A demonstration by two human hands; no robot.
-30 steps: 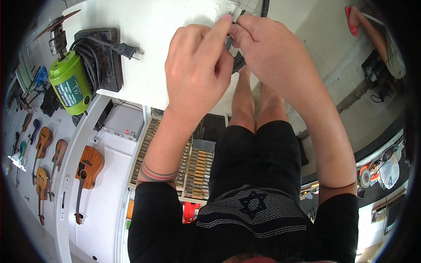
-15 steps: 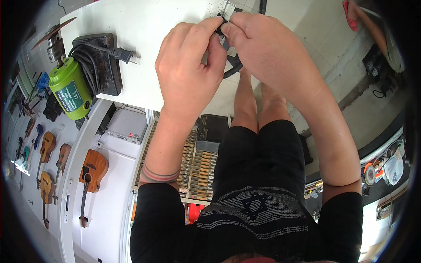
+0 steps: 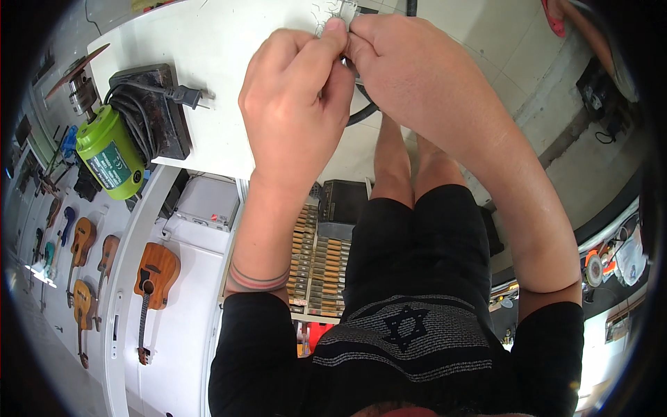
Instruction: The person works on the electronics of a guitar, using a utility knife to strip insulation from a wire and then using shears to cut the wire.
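Note:
My left hand (image 3: 295, 104) and my right hand (image 3: 403, 66) meet at the table's far right edge, fingertips pinched together. What they hold is mostly covered by the fingers; only a small dark and shiny bit shows below the fingertips. Just beyond them lies a small pale, clear-looking piece (image 3: 348, 9). Thin curly dark strands are scattered beside it on the white table (image 3: 215, 66). A black hose or thick cable (image 3: 363, 115) curves below my hands, past the table's edge.
A green motor (image 3: 111, 156) with a chuck and disc stands on the left, beside a black block (image 3: 174, 121) with a coiled cord and plug (image 3: 187, 96). Guitars (image 3: 156, 274) hang lower left. Below the table are a silver case (image 3: 205, 201) and drawers of small tools (image 3: 326, 271). Another person's foot (image 3: 554, 17) shows upper right.
The black piece seen between my fingertips is now mostly covered. My left fingers have shifted and closed over it. Both hands stay together, and the whole view has moved slightly.

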